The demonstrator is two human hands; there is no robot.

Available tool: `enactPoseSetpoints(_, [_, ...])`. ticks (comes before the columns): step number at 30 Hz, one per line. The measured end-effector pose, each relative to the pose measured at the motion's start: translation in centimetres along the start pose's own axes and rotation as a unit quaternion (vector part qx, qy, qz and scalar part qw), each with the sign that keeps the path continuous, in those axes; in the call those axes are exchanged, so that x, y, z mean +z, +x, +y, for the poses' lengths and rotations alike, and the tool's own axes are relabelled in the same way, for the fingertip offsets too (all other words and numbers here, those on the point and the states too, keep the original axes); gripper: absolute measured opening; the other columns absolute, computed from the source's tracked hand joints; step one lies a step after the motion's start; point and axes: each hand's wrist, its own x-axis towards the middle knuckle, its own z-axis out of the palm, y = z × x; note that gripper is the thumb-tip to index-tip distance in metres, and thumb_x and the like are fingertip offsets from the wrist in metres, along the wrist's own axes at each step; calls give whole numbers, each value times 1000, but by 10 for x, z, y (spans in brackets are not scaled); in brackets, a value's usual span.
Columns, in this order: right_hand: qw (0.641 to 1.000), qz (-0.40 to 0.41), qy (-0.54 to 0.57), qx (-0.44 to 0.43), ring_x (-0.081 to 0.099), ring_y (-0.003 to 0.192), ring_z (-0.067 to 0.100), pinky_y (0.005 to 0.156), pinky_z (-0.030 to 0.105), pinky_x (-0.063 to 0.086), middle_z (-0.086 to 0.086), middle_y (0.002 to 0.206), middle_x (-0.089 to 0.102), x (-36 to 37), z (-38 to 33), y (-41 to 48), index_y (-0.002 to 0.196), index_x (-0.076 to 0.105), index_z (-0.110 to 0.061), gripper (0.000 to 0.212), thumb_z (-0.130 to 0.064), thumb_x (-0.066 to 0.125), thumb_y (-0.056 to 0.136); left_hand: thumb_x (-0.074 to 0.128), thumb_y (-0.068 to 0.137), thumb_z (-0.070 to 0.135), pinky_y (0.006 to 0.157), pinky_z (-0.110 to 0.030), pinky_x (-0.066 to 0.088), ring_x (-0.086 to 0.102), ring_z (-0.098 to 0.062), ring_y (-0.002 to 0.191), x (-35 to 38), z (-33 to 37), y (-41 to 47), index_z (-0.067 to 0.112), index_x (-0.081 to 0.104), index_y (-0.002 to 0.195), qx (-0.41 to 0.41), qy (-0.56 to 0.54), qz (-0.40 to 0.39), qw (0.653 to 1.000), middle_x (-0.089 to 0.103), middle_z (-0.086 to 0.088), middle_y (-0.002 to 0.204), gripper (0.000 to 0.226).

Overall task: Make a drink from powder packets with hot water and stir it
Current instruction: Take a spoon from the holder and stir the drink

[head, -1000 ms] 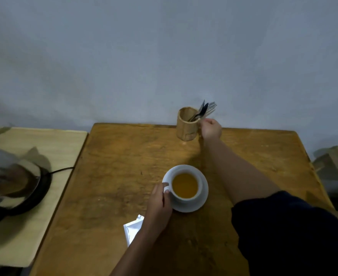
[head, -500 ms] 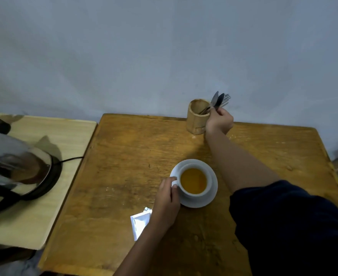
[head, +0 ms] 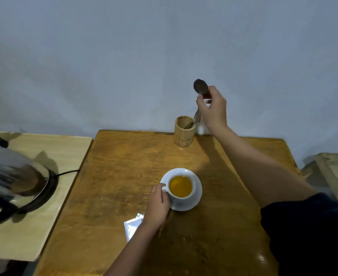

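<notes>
A white cup [head: 192, 193] filled with amber drink sits on a white saucer [head: 197, 200] in the middle of the brown wooden table [head: 120, 176]. My left hand [head: 157, 206] grips the cup's handle at its left side. My right hand [head: 213, 109] is raised above and to the right of the bamboo utensil holder [head: 184, 132], shut on a metal spoon [head: 200, 87] whose bowl points up. The spoon's handle end hangs just over the holder's rim. A torn white powder packet [head: 132, 227] lies on the table, partly under my left forearm.
A steel electric kettle [head: 10, 176] on its black base stands at the left on a lighter wooden table [head: 68, 148], its cord trailing right. A grey wall rises right behind both tables. A wooden crate edge [head: 333, 172] shows at the far right.
My right hand has lifted a spoon up out of the bamboo holder, leaving the other cutlery inside. My left hand stays on the cup handle.
</notes>
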Motion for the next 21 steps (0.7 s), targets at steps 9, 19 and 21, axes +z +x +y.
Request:
enactPoseSetpoints(9, [845,-428,-284,-152,48,59,11,55,20,37,-7,66,50,-46,-23,-51,84,56,-19,11,-9,51,82,34,97,17,82,-26,36,53,-21,97,-2,7,-4,10,54,103,-15,8,-7,1000,58,-11,106,23])
enactPoseSetpoints(19, [713,-535,-443,-96,60,76,30,57,33,39,19,93,66,-24,19,-112,92,64,0,15,-8,54,84,32,98,14,79,-27,34,49,-19,91,-1,3,-3,14,49,96,4,7,-18,1000,53,-8,99,17])
enactPoseSetpoints(21, [702,-541,-453,-97,54,71,26,51,28,35,20,95,66,-19,17,-113,93,65,1,16,-8,54,84,32,98,14,79,-27,34,49,-20,92,-1,2,-2,13,50,96,6,12,-18,1000,53,-8,99,18])
